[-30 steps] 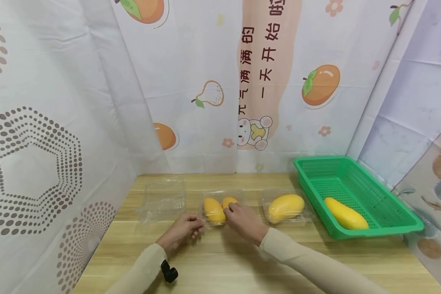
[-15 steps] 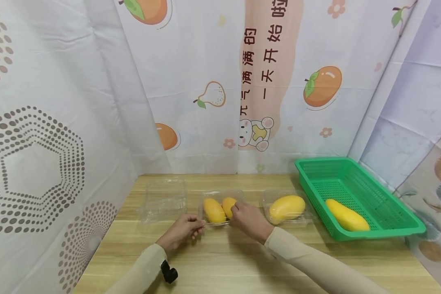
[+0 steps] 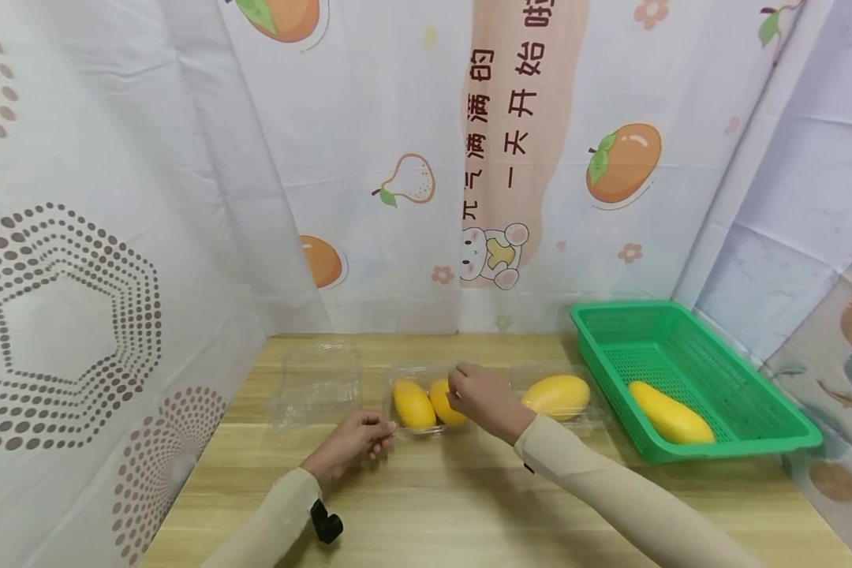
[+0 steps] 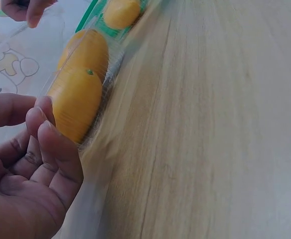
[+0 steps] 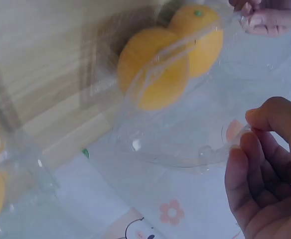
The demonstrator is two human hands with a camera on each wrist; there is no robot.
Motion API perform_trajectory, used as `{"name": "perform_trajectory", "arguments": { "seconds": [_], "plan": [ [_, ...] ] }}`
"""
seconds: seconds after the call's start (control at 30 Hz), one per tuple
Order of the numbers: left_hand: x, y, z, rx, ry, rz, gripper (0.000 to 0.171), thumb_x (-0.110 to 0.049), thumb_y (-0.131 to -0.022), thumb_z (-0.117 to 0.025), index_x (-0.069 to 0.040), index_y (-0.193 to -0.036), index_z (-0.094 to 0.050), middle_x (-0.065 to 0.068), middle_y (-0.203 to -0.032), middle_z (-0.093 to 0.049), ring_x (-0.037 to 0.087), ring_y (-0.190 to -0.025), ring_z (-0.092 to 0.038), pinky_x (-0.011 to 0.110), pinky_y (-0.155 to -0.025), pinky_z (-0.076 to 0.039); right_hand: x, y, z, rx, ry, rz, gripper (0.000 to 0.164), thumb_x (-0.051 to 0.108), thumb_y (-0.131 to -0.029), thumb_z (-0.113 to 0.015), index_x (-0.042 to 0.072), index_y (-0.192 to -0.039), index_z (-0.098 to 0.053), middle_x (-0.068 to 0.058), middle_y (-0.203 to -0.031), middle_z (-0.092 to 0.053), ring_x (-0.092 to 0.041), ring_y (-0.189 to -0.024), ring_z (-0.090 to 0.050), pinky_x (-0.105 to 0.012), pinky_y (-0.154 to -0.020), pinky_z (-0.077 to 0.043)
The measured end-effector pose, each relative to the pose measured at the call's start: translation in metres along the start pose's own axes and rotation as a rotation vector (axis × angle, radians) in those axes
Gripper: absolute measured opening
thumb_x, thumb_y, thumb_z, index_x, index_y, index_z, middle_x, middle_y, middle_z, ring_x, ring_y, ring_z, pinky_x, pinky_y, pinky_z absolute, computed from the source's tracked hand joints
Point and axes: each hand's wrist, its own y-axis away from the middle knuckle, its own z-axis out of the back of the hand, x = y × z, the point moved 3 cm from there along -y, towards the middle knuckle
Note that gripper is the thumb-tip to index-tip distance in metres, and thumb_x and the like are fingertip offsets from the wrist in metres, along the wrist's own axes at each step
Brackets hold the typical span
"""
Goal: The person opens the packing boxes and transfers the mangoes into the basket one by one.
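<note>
Right fingers [image 5: 271, 115] have risen, pinching the lid [image 5: 185, 130] — left fingers [image 4: 58, 147] pinch the box rim [image 3: 422, 431], fruit [image 3: 413, 405] between.

Curtained workspace — printed cloth walls [image 3: 397, 244], wooden table [image 3: 426, 505].

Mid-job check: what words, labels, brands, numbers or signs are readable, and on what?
"元气满满的": on the pink band of the back curtain, running bottom to top.
"一天开始啦": same band, column to its right; the last character is cut by the frame edge.
No lettering shows on the fruit, clear boxes or basket; no brands or numbers anywhere.
</note>
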Motion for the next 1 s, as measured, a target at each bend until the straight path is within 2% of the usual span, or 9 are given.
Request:
{"name": "perform_trajectory", "arguments": {
  "seconds": [0.13,0.3,0.5,0.67,0.8,1.0],
  "plan": [
    [0.0,-0.001,0.001,-0.007,0.002,0.006,0.03,-0.02,-0.103,-0.066,0.01,-0.102,-0.067,0.01,-0.084,-0.067,0.011,-0.064,-0.051,0.023,-0.055,-0.046,-0.007,-0.004,0.007,-0.029,0.039,0.018,0.021,0.01,-0.086,-0.082,0.012,-0.081,-0.062,0.002,-0.08,-0.057,-0.012,-0.067,-0.055,-0.022,-0.057,-0.049],
    [0.0,-0.001,0.001,-0.011,0.002,0.012,0.031,-0.022,-0.102,-0.067,0.01,-0.101,-0.067,0.009,-0.083,-0.067,0.011,-0.064,-0.051,0.023,-0.054,-0.045,-0.017,-0.004,0.013,-0.043,-0.009,-0.026,0.018,0.012,-0.086,-0.084,0.012,-0.084,-0.066,0.002,-0.082,-0.059,-0.012,-0.071,-0.059,-0.025,-0.062,-0.052],
    [0.002,-0.001,0.002,-0.022,0.005,0.02,0.033,-0.023,-0.101,-0.068,0.01,-0.101,-0.068,0.009,-0.082,-0.067,0.01,-0.063,-0.051,0.023,-0.054,-0.045,-0.03,-0.009,0.018,-0.1,-0.05,-0.068,0.021,0.013,-0.084,-0.087,0.01,-0.086,-0.067,-0.001,-0.084,-0.06,-0.014,-0.073,-0.062,-0.027,-0.066,-0.055],
    [0.002,0.001,0.001,-0.014,0.024,0.009,0.035,-0.024,-0.101,-0.069,0.011,-0.1,-0.068,0.009,-0.081,-0.067,0.011,-0.063,-0.05,0.023,-0.054,-0.045,-0.04,-0.014,0.02,-0.14,-0.062,-0.104,0.021,0.017,-0.085,-0.087,0.009,-0.09,-0.067,-0.001,-0.087,-0.059,-0.015,-0.072,-0.063,-0.027,-0.064,-0.055],
    [0.001,0.003,0.0,-0.014,0.029,0.007,0.036,-0.024,-0.101,-0.069,0.011,-0.1,-0.068,0.01,-0.081,-0.067,0.011,-0.063,-0.051,0.023,-0.054,-0.045,-0.047,-0.018,0.02,-0.15,-0.092,-0.159,0.019,0.018,-0.088,-0.085,0.009,-0.093,-0.068,-0.003,-0.091,-0.061,-0.017,-0.073,-0.064,-0.028,-0.063,-0.055],
    [0.0,0.006,-0.001,-0.02,0.035,0.016,0.036,-0.025,-0.101,-0.068,0.011,-0.101,-0.068,0.01,-0.082,-0.066,0.011,-0.063,-0.05,0.023,-0.054,-0.045,-0.062,-0.023,0.015,-0.131,-0.166,-0.316,0.014,0.019,-0.094,-0.079,0.009,-0.098,-0.069,-0.004,-0.093,-0.065,-0.021,-0.079,-0.064,-0.032,-0.067,-0.054]
  ]
}}
